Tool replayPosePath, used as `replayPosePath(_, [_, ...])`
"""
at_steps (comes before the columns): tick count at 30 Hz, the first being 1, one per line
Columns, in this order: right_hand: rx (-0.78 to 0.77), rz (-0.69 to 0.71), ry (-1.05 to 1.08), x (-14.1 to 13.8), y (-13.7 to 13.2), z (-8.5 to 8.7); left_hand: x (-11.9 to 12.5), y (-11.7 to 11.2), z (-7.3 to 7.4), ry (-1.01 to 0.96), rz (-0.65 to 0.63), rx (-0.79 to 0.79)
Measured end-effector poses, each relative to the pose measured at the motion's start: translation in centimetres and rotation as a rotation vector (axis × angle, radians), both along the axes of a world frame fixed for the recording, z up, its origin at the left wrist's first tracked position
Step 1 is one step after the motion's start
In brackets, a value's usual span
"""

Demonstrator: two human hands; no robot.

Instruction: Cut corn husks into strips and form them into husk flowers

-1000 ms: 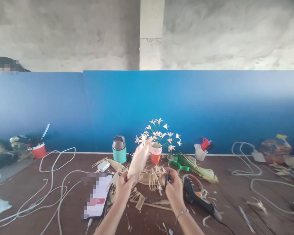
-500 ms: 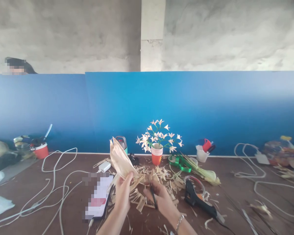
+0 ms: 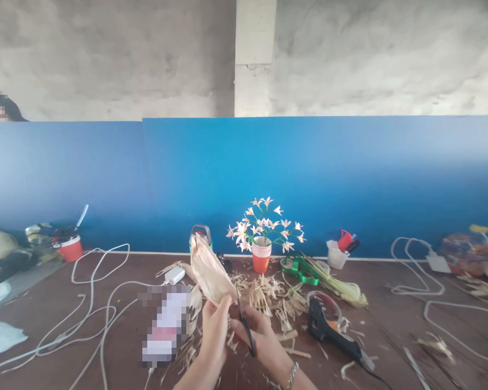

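My left hand [image 3: 215, 333] is closed on the lower end of a pale dried corn husk [image 3: 209, 271], which stands up and leans to the left. My right hand [image 3: 257, 341] grips black scissors [image 3: 245, 325] whose blades point up at the base of the husk, right beside my left fingers. Both hands hover low over the brown table [image 3: 390, 325], above a heap of husk scraps [image 3: 274, 295].
A phone [image 3: 165, 325] lies left of my hands among white cables [image 3: 93, 303]. A black glue gun [image 3: 329, 330] lies to the right. Behind stand a red cup of husk flowers [image 3: 261, 238], a teal flask [image 3: 200, 234], green ribbon [image 3: 296, 268] and a blue partition [image 3: 268, 179]. A person's head shows at far left.
The husk swung from leaning right to leaning left and came nearer. My right hand with the scissors moved left, up against my left hand and the husk's base.
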State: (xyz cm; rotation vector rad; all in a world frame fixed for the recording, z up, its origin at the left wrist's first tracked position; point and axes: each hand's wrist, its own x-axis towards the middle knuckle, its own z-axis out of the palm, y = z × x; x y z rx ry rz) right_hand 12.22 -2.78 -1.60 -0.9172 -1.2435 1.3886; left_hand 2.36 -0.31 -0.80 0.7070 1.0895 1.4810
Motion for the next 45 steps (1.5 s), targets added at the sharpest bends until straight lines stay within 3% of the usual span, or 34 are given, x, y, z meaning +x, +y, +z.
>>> replayPosePath(22, [-0.013, 0.002, 0.005, -0.1, 0.5, -1.3, 0.2, -0.5, 0.7, -0.059, -0.016, 0.001])
replayPosePath(31, [-0.01, -0.036, -0.036, 0.1, 0.4, -0.3, -0.4, -0.1, 0.7, -0.025, -0.038, 0.072])
replayPosePath(45, [-0.07, -0.055, -0.138, 0.9, 0.9, -0.2, -1.1, 0.4, 1.2, 0.044, -0.09, 0.062])
